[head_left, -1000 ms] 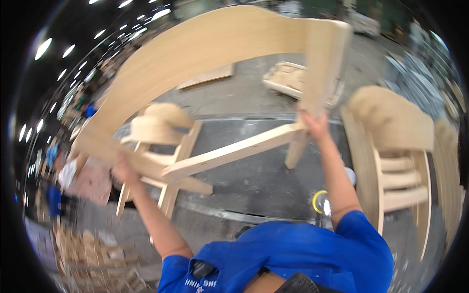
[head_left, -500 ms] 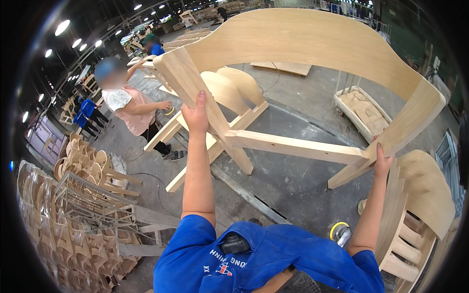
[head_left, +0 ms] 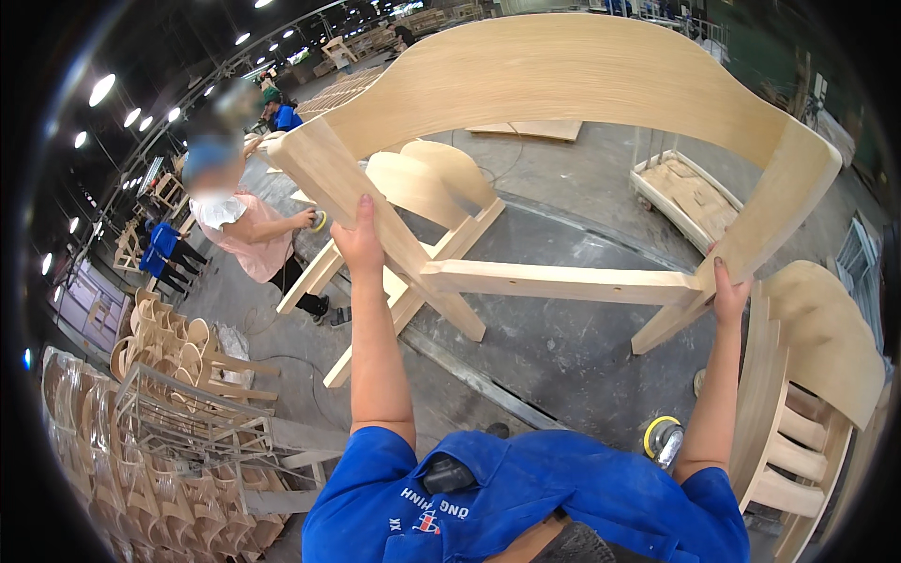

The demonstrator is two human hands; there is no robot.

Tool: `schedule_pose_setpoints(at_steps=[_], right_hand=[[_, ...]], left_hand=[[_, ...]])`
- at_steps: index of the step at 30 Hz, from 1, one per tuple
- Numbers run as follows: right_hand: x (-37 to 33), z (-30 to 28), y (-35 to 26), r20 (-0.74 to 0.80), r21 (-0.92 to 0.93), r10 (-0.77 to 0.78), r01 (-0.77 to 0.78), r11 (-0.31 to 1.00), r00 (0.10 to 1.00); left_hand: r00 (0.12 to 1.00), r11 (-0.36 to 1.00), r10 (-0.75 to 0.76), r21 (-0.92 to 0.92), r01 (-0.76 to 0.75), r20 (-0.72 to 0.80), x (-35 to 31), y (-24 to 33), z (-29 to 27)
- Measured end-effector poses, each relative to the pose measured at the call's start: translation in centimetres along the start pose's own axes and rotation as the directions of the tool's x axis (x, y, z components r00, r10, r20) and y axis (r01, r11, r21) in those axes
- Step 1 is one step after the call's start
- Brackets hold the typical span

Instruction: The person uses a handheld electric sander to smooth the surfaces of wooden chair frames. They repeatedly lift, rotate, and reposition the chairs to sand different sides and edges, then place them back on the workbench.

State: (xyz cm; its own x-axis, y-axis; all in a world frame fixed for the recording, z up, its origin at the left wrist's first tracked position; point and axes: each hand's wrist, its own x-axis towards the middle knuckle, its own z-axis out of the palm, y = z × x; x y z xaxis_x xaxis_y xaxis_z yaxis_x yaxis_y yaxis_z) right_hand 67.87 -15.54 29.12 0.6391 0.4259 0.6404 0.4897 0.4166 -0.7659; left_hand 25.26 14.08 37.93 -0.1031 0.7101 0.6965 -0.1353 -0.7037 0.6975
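Note:
In front of me a pale wooden chair back frame is held up, with a wide curved backrest on top, two posts and a cross rail between them. My left hand is closed round the left post, its thumb pointing upward. Lower on the right post, my right hand grips near the rail joint, with its fingers mostly hidden behind the wood. Behind the left post are another chair frame's curved panels. A round sander with a yellow rim lies below, beside my right forearm.
Stacked chair frames stand close on my right. Farther back is a white trolley with boards. At left, a co-worker in pink holds a sander near a frame. Wrapped chair parts and a metal rack fill the lower left.
The chair frame sits slightly farther left in view, still in both my hands. The surroundings have shifted a little too. The co-worker's hand with the sander has moved slightly.

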Motion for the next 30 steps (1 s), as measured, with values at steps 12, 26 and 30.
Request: schedule_pose_setpoints(at_steps=[12, 26, 30], right_hand=[[0.1, -1.0, 2.5, -0.040, 0.037, 0.071, -0.070, 0.997, 0.997], [1.9, 0.7, -2.8, -0.294, -0.514, -0.401, 0.211, 0.831, 0.868], [-0.3, 10.8, -10.6, -0.055, -0.400, -0.333, 0.285, 0.871, 0.941]], left_hand=[[0.978, 0.976, 0.071, -0.214, -0.028, 0.197, -0.5, -2.9, -1.7], [0.837, 0.933, -0.093, -0.246, 0.262, 0.540, -6.4, -8.7, -0.7], [0.816, 0.856, -0.104, -0.367, 0.364, 0.568, -5.8, -4.9, 3.2]])
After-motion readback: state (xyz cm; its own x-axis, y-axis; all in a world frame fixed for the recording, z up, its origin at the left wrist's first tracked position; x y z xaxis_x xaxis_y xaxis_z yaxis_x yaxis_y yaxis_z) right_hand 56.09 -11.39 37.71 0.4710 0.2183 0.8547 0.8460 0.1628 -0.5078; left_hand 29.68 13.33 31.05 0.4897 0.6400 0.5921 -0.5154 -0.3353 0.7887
